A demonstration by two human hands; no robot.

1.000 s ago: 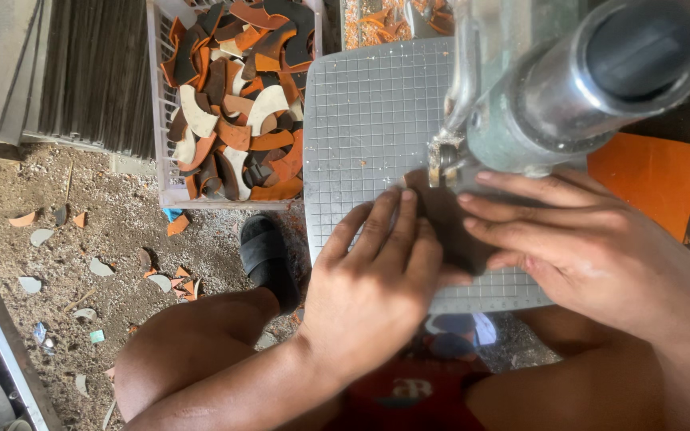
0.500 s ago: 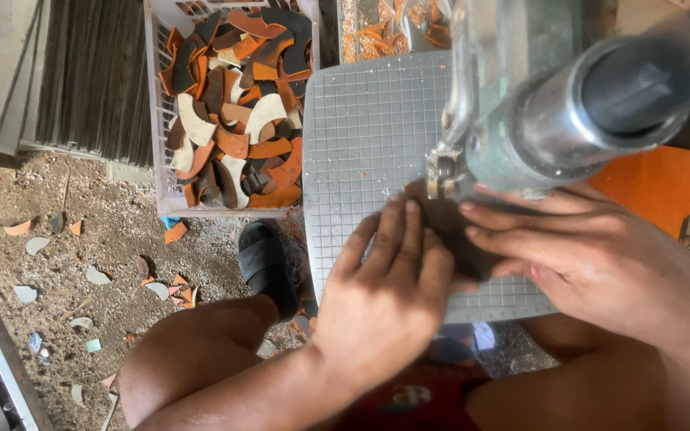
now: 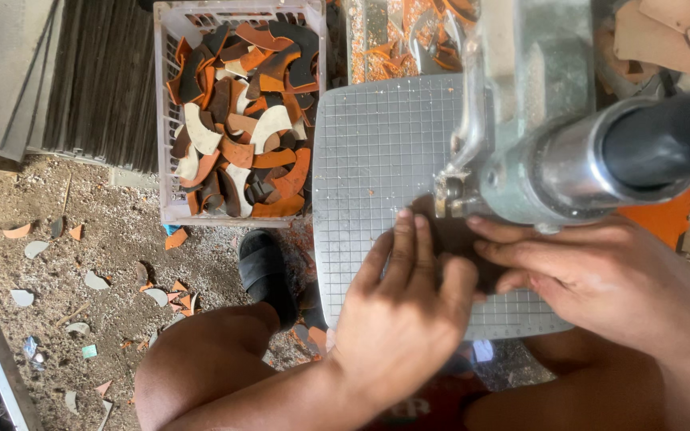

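Dark brown leather piece (image 3: 455, 239) lies flat on my gridded table (image 3: 377, 160). My left hand (image 3: 401, 319) and right hand (image 3: 600, 279) press it down, fingers extended, gripping nothing.

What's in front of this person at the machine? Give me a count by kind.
Hands pressing on the dark piece: 2, left hand and right hand
Dark piece under the machine head: 1
Machine: 1
Gridded work plate: 1
White crate of curved offcuts: 1
Black sandal: 1
Total: 7
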